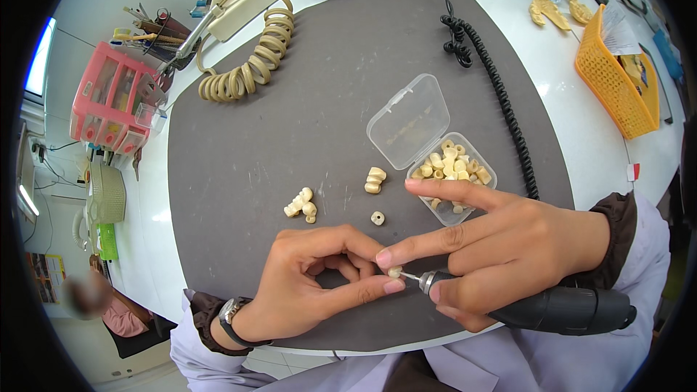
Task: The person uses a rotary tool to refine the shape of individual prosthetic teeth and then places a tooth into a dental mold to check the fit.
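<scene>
My left hand (pixel 312 268), with a watch on its wrist, pinches a small cream dental crown (pixel 394 272) between thumb and fingertips. My right hand (pixel 519 239) is wrapped round a black dental handpiece (pixel 563 310), its index finger stretched out above. The thin bur (pixel 411 277) at its tip meets the crown, and another right fingertip rests by the left fingers. Beyond the hands lie a single crown (pixel 377 218), a joined set of crowns (pixel 375 180) and a longer curved set (pixel 300 205). A clear plastic box (pixel 492 176), lid open, holds many crowns, partly hidden behind my right hand.
A black coiled cord (pixel 501 98) runs down the mat's right side. Top left lies a beige coiled hose (pixel 261 65) by a cream box-shaped unit (pixel 254 0). Pink drawers (pixel 109 94) stand left, an orange basket (pixel 602 76) right. A person (pixel 120 312) is at far left.
</scene>
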{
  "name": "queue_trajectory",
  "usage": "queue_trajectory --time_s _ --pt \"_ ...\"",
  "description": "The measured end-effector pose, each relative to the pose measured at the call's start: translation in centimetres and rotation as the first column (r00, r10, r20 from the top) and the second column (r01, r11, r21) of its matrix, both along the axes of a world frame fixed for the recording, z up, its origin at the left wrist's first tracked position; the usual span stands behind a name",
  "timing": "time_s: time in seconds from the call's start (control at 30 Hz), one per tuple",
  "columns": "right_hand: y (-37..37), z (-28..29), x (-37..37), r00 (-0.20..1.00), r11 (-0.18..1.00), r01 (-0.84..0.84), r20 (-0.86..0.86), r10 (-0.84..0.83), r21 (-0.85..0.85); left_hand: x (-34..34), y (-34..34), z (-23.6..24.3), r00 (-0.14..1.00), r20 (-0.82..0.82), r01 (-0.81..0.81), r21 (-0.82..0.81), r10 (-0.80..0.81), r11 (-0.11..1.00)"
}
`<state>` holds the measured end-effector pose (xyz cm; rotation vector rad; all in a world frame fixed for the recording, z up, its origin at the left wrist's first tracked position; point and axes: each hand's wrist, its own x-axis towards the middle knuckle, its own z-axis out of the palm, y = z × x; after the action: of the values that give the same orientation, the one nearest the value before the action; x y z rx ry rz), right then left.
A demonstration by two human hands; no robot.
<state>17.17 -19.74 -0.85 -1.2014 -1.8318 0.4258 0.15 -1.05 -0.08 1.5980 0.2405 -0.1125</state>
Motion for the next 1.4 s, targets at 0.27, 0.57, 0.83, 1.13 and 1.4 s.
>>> queue_trajectory --time_s 0.27,0.57,0.83,1.13,1.4 --pt "0.1 0.0 0.1 1.000 1.000 0.015 -0.002 -0.015 0.003 0.0 0.0 0.1 1.000 -0.015 -0.023 -0.017 0.022 1.000" --pt "0.1 0.0 0.1 1.000 1.000 0.014 0.011 -0.014 0.017 -0.1 0.0 0.1 1.000 -0.017 -0.020 -0.021 0.019 1.000" --pt "0.1 0.0 0.0 0.999 0.999 0.022 0.033 -0.023 0.038 -0.1 -0.1 0.0 0.999 -0.030 -0.038 -0.039 0.037 0.999" --pt "0.1 -0.1 -0.1 0.998 0.997 0.034 0.045 -0.037 0.069 0.0 0.0 0.1 1.000 -0.014 -0.012 -0.036 0.012 0.999" --pt "0.2 0.6 0.5 0.994 0.991 0.107 -0.008 -0.107 0.079 0.1 0.1 0.8 0.998 -0.059 -0.030 -0.081 0.025 0.996"
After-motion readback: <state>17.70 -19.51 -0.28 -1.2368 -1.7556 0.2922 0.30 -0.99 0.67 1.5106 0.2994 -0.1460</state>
